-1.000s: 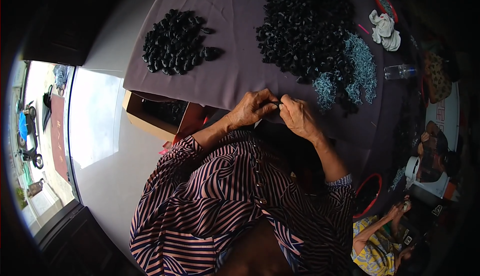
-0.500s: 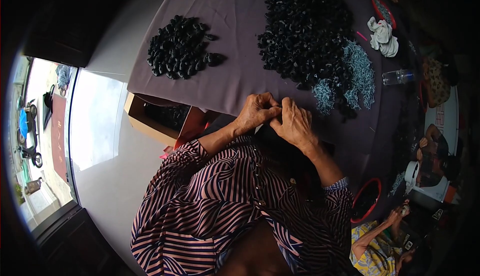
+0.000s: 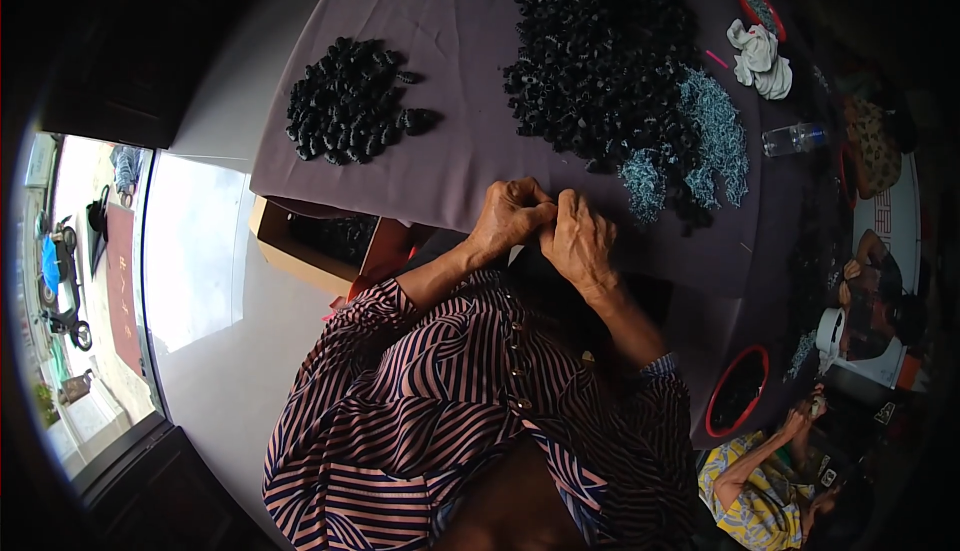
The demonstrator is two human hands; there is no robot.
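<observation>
Between both hands [image 3: 548, 226], small dark part

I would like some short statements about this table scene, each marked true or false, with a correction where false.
1. The left hand and right hand are pressed together at the table edge. True.
2. The small black pile lies to the right of the big black pile. False: it lies to the left.
3. Pale blue pieces lie beside the big black pile. True.
4. The white cloth covers the small black pile. False: it lies far right, apart from it.
5. The tablecloth is bright yellow. False: it is dull purple.
</observation>
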